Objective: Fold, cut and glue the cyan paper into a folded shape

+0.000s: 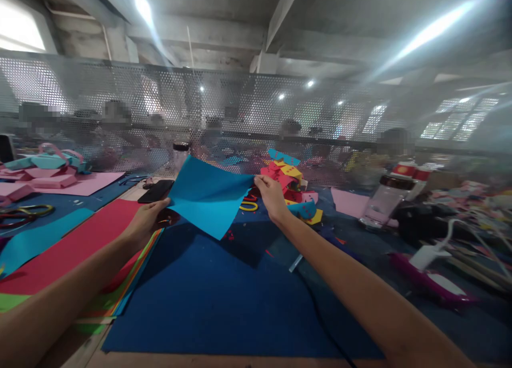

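A sheet of blue paper point(208, 197) is held up over the dark blue table mat point(224, 304), slightly bent and tilted. My left hand point(150, 218) pinches its left corner, and my right hand point(272, 197) pinches the right corner. Below my left forearm lies a stack of coloured paper point(96, 240), red on top with green, orange and blue edges showing. Just behind my right hand sits a pile of cut and folded paper pieces point(286, 176) in red, yellow and blue. Yellow-handled scissors point(248, 205) lie partly hidden behind the blue sheet.
A black phone point(156, 191) lies beyond my left hand. Pink folded paper boxes point(52, 176) and another pair of scissors point(28, 213) are at left. On the right stand a clear bottle point(386, 200) and a purple power strip point(432, 282) with a white plug. A perforated screen point(240, 101) runs behind.
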